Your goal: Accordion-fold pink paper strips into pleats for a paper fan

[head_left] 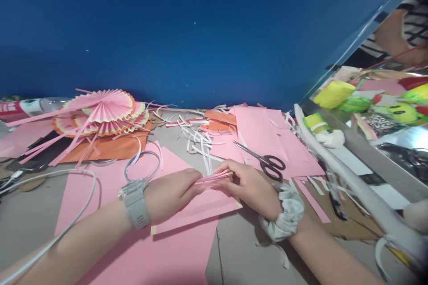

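Between my hands is a sheet of pink paper point(197, 211), its far edge folded into narrow stacked pleats. My left hand point(175, 191) pinches the left end of the pleats, fingers pressed together. At the right end, my right hand point(245, 182) grips the folds between thumb and fingers. The unfolded part of the sheet slopes toward me over a larger pink sheet point(187, 258) lying on the table. A pair of scissors point(262, 159) with dark handles rests just beyond my right hand on more pink paper point(264, 138).
Finished pleated paper fans point(103, 109) with pink strips lie at the far left, near a bottle point(33, 107). White paper strips point(200, 138) are scattered ahead. A white cable point(90, 196) crosses my left forearm. At right are a utility knife point(336, 200) and a pale curved bar point(351, 178). Behind stands a blue partition point(187, 35).
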